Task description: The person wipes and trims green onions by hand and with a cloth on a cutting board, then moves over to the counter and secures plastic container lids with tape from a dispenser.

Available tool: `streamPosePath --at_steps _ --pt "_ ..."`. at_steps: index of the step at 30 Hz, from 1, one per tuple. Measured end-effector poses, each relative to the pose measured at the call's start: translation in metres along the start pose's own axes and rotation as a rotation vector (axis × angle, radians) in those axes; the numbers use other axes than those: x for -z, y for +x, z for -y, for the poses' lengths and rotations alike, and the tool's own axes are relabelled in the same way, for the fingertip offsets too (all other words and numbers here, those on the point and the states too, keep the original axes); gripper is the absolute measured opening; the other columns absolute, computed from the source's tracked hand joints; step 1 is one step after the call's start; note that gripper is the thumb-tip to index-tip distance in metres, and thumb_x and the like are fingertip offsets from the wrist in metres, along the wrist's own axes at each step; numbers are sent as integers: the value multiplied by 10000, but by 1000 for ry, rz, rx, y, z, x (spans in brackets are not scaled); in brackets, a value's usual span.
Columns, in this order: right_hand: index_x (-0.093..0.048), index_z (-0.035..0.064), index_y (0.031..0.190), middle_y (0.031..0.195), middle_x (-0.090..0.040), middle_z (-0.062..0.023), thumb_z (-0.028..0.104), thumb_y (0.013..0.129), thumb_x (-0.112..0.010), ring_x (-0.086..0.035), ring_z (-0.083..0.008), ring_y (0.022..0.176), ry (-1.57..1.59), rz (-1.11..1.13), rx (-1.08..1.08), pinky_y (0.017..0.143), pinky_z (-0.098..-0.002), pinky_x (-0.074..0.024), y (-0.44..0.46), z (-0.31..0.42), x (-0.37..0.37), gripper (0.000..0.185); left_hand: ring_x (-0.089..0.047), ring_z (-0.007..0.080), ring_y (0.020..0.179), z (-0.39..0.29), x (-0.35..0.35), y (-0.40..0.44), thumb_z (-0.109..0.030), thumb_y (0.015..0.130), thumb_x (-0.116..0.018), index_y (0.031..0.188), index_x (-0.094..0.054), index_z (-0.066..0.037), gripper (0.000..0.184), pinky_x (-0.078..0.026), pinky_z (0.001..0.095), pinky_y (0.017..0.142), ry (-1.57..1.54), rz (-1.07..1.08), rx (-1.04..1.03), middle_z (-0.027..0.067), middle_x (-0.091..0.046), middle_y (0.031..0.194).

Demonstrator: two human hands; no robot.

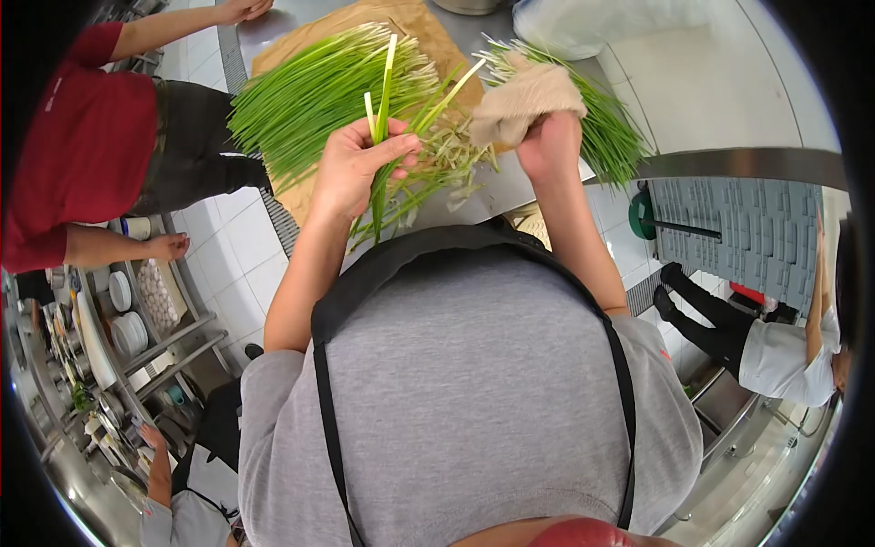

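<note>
My left hand (357, 169) pinches a few green stalks (381, 100) with pale ends pointing up, their leaves hanging below the fingers. My right hand (550, 146) is closed on a beige cloth (529, 100), which hides most of the fingers. A large pile of long green stalks (319, 105) lies behind and left of my left hand on brown paper (365, 14). Between the hands are loose yellowish trimmings (456, 150). Beyond the cloth and to its right lies a second bunch of green stalks (611, 132).
A person in a red shirt (87, 146) stands at the left. Another person (196, 492) is at the lower left, a third (784, 356) at the right. Clear plastic (565, 27) lies at the back right. Shelves with bowls (128, 333) stand at the left.
</note>
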State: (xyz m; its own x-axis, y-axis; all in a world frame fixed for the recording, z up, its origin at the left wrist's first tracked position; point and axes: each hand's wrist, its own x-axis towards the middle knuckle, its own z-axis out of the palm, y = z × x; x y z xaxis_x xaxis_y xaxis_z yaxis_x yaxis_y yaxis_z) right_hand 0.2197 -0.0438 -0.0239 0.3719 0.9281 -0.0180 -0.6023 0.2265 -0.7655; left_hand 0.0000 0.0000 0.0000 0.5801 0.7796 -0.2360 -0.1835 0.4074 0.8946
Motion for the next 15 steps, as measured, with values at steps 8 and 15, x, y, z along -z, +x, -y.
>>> streamPosePath --at_steps 8,15 --pt "-500 -12 1081 1008 -577 -102 41 814 -531 -571 -188 911 -48 80 -186 775 -316 -478 -28 -17 -36 274 -578 125 688 2 -17 6 -41 771 -623 899 -558 0 149 -457 240 554 -20 92 15 72 -606 777" --pt "-554 -29 1013 973 -592 -83 0 775 -548 -560 -140 893 -373 141 -188 748 -267 -463 -29 -20 -48 240 -531 62 691 -1 -16 7 -75 814 -567 935 -594 37 167 -435 199 635 367 28 -107 39 -603 797"
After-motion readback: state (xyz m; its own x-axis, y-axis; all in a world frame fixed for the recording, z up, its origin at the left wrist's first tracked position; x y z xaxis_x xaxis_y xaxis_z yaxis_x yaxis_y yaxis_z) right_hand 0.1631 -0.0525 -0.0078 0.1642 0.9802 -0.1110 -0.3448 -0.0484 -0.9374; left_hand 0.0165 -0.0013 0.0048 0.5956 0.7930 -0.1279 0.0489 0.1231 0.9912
